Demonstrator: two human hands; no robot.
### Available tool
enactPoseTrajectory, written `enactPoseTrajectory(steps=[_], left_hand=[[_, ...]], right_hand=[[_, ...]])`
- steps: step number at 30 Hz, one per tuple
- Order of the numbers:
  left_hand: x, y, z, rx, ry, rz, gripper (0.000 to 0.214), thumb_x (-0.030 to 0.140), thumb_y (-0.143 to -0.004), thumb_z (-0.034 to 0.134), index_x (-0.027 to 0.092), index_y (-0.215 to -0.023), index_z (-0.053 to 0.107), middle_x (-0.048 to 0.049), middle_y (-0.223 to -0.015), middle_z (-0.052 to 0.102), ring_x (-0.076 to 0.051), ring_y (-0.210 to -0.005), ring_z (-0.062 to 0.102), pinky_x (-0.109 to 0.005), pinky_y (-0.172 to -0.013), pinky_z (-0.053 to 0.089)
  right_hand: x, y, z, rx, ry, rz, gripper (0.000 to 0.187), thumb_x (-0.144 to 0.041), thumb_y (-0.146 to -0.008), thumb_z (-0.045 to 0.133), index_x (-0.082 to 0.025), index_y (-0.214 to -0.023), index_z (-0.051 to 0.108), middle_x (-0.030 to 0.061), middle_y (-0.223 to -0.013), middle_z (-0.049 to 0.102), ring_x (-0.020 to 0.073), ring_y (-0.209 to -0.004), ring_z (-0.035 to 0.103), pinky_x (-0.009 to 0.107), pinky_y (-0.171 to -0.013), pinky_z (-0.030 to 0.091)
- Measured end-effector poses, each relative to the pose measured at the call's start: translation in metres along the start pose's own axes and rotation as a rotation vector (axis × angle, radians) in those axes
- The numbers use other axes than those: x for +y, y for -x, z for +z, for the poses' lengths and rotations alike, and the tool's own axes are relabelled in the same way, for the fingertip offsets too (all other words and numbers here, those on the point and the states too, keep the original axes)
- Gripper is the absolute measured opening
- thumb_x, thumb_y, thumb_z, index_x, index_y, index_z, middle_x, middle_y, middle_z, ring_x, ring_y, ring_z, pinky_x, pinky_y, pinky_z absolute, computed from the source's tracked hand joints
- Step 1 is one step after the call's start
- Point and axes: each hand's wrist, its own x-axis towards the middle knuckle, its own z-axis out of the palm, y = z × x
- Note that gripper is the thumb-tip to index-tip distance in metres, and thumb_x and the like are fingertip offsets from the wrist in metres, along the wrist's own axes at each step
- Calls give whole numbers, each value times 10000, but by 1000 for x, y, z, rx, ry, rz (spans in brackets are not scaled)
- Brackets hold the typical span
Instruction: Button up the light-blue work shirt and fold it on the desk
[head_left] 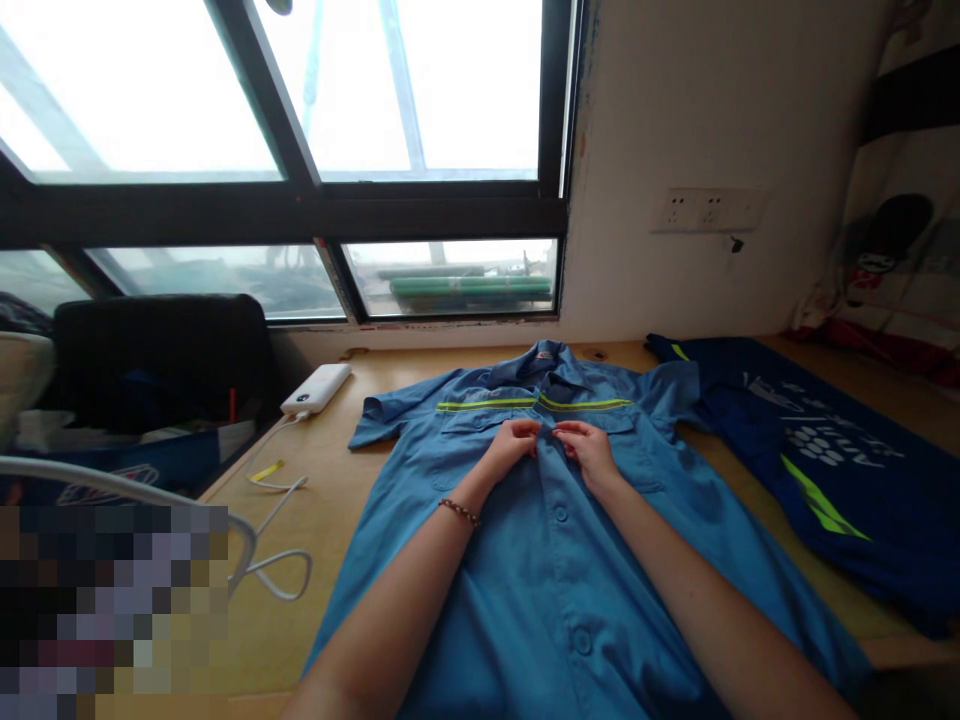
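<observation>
A blue short-sleeved work shirt (487, 590) lies front up, its collar toward the window and a yellow reflective stripe (487, 406) across the chest. My left hand (516, 442) pinches the edge of the button placket just below that stripe. Opposite it, my right hand (589, 452) pinches the other side of the placket, fingertips close to the left ones. Whatever button is between the fingers is hidden. Lower down the front, a button (561, 513) and another button (582, 640) show on the placket.
The shirt rests on a wooden table (330, 510). To the left are a white power bank (316, 389) and its white cable (281, 487). A folded dark blue garment (847, 440) with white print lies at the right. A black chair (165, 340) stands beyond the left edge.
</observation>
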Motion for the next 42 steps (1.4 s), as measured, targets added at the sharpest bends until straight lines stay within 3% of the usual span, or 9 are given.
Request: enactPoseTrajectory(steps=[4,8,15,26,34,39,42], left_hand=[[-2,-1,2,33,-110,33,363,71,-541,523,95,-896,595,36,-533,525,-80,-482,484,-204,-521,396],[-1,-3,2,32,-159,39,272,70,-558,533,92,-822,598,24,-569,534,-77,-503,490,-198,-516,393],[2,-2,4,-14,-88,27,180,91,-579,524,113,-755,557,15,-620,551,-83,-523,514,-208,-516,434],[9,1,5,-33,-172,61,116,141,-627,536,123,-740,515,43,-594,503,-34,-420,414,-154,-392,313],[9,1,6,-18,-134,64,186,256,-667,586,125,-783,524,32,-608,526,-53,-438,461,-176,-429,380],[8,0,7,21,-150,19,373,491,-735,507,124,-669,529,18,-486,500,-93,-439,497,-204,-445,405],[6,0,9,30,-244,40,452,534,-757,453,117,-617,554,1,-497,500,-90,-444,488,-203,-456,393]], right_hand=[[-1,2,2,-28,-17,20,280,-198,-488,671,-127,-757,644,47,-694,665,100,-543,549,181,-451,373],[-2,3,2,-57,-48,38,304,-167,-468,666,-137,-769,635,48,-718,670,145,-641,601,207,-517,427],[-3,4,2,-62,-43,17,305,-123,-464,608,-134,-768,624,52,-729,675,156,-671,609,205,-522,429],[-2,2,1,-70,-36,-16,295,-144,-481,593,-142,-776,607,65,-777,677,204,-752,627,227,-531,448],[1,-1,1,-74,-2,-49,307,-109,-511,522,-153,-805,600,56,-791,675,202,-745,629,257,-569,478],[-11,4,2,-67,149,-283,330,-89,-535,439,-156,-816,599,44,-780,667,191,-777,625,288,-686,484],[-19,9,3,-42,236,-430,333,-84,-545,410,-161,-808,599,37,-774,661,178,-772,622,286,-717,473]])
